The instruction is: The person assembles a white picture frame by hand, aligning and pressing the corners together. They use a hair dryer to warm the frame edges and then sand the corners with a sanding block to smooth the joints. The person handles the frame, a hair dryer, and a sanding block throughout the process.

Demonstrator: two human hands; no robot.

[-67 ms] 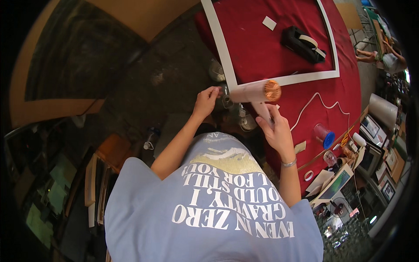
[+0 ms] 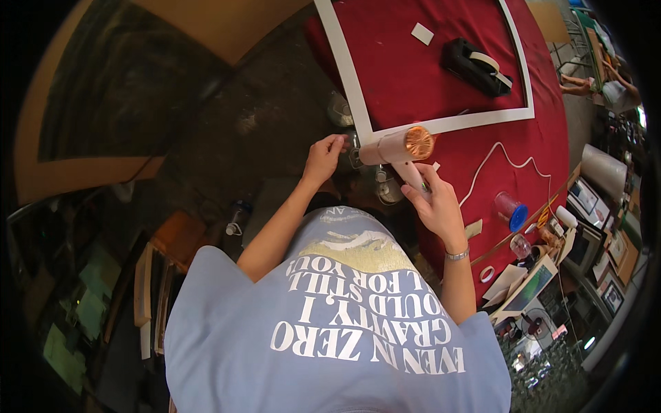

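Observation:
My right hand is wrapped round the handle of a pale pink hair dryer with a copper-coloured round end. The barrel points left toward my left hand. That hand is closed in a pinch in front of the nozzle; whatever its fingertips hold is too small to make out. Just beyond the dryer, a white frame lies on a red cloth-covered table. Inside the frame are a black tape dispenser and a small white card.
A white cord winds over the red cloth. To the right are a clear jar with a blue lid, a tape roll and several picture frames. Large brown-edged panels stand at left. Another person is at far right.
The hair dryer has turned and shifted slightly left, its copper end showing more toward me. My left hand stays almost in place, still pinched.

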